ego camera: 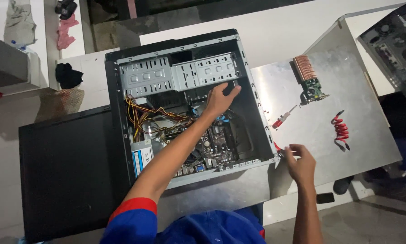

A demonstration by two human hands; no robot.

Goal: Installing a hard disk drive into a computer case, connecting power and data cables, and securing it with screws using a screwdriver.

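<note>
I see a white counter point(279, 31) across the top and centre of frame, w/ a bare metal sheet point(361, 90) laid over its right part. Grey concrete floor point(370, 221) at bottom right, another strip at top centre. Upper left: a pink rag point(66, 31), a black cloth point(68, 75), a grey cloth point(20, 22). Light is dim, w/ glare on the metal.

Black computer case point(114, 117) with silver drive bays point(180, 74), yellow and red wires point(142, 117) inside. Red-handled screwdriver point(282, 119), red cable point(341, 131) and copper-finned green card point(309, 79) on grey desk point(370, 135). Blue, red-trimmed sleeve point(133, 219).
</note>
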